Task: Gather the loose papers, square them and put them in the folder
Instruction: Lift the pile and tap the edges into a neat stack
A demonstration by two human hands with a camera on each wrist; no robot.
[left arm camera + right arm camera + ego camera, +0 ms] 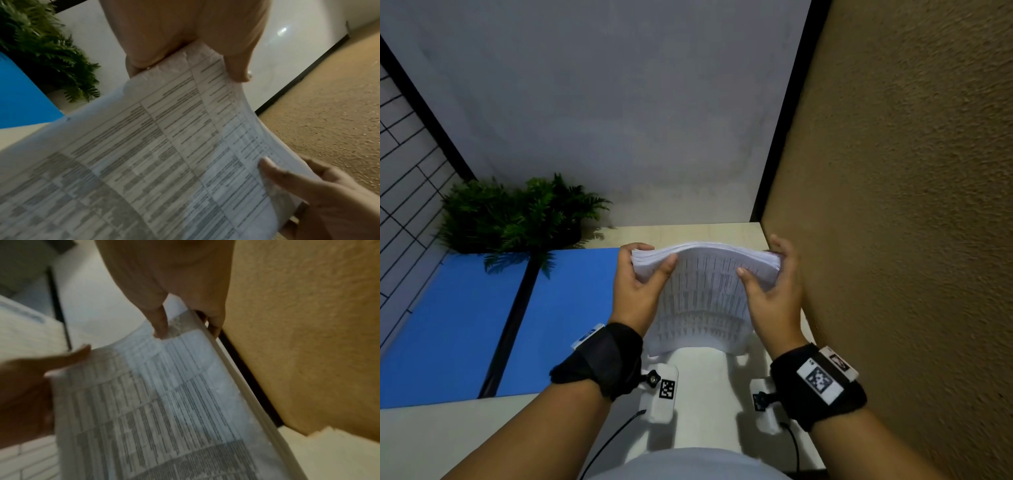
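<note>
Papers [705, 294] upright btwn both hands, bowed at top, bottom edge on white table [698, 394]. Left hand [638, 291] pinching top left corner, thumb in front. Right hand [774, 298] gripping top right corner likewise. Blue mat [465, 325] to left, fern [517, 216] behind.

I see my left hand [638, 291] and right hand [774, 294] gripping a bowed stack of printed papers [702, 294] by its two sides, thumbs on top, above the table [431, 442]. A blue folder [458, 329] lies open at left, a fern [517, 212] behind it.
</note>
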